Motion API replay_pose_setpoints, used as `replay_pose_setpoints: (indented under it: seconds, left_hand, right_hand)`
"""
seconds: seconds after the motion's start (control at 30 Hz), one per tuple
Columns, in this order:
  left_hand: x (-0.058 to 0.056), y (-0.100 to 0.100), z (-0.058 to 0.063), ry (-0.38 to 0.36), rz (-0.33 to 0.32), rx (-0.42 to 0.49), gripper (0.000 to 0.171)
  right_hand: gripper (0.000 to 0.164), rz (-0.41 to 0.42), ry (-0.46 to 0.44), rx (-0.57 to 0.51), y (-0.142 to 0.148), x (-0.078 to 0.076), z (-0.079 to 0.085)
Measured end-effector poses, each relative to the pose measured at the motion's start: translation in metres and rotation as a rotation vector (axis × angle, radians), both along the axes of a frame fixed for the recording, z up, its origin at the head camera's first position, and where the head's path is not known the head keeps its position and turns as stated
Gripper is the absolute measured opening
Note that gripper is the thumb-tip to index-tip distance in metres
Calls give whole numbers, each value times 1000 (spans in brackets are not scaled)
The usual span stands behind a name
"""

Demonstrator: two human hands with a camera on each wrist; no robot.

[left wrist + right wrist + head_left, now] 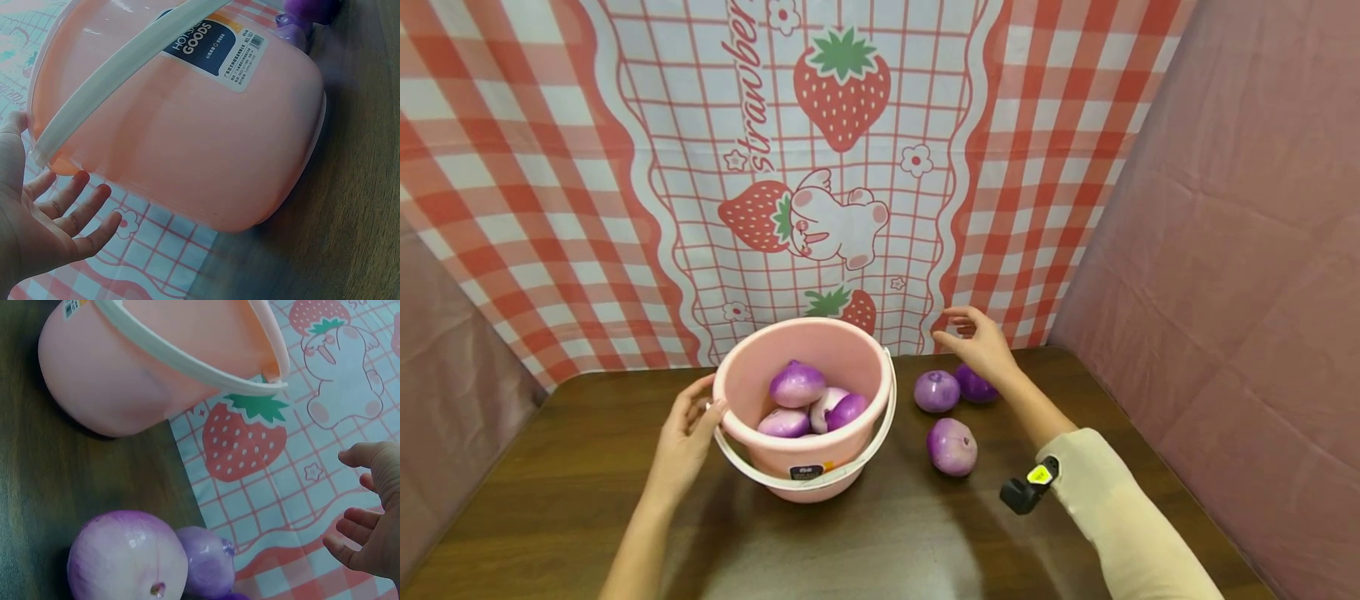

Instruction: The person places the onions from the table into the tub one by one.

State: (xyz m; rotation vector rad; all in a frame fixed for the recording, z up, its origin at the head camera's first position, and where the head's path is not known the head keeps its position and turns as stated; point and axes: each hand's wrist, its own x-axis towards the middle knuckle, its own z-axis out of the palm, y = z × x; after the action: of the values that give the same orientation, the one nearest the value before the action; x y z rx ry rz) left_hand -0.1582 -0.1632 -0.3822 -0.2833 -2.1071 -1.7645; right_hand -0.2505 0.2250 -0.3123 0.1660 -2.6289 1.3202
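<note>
A pink bucket (808,454) with a white handle (820,481) stands on the table, its mouth tipped toward me in the head view. Several purple onions (797,384) lie inside it. My left hand (681,442) holds the bucket's rim at the left side, thumb on the rim; in the left wrist view the other fingers spread beneath the rim. Right of the bucket are 3 more onions: a pale one (952,447) in front, a purple one (937,391) behind it, and a darker one (976,385) partly hidden by my right hand (981,346). That hand hovers above, fingers loosely bent, holding nothing.
The brown wooden table (895,550) ends at a strawberry-print cloth (917,217) hanging behind it. Pink fabric (1225,208) borders the right side. On the right sleeve sits a small black device (1022,493). A label (212,53) marks the bucket's side.
</note>
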Motion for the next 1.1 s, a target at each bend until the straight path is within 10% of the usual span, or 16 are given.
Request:
replay_pose_setpoints:
  seconds: [1.1]
  left_hand:
    - [1, 0, 0, -7, 3, 11, 40]
  right_hand:
    - [50, -165, -76, 74, 54, -4, -55]
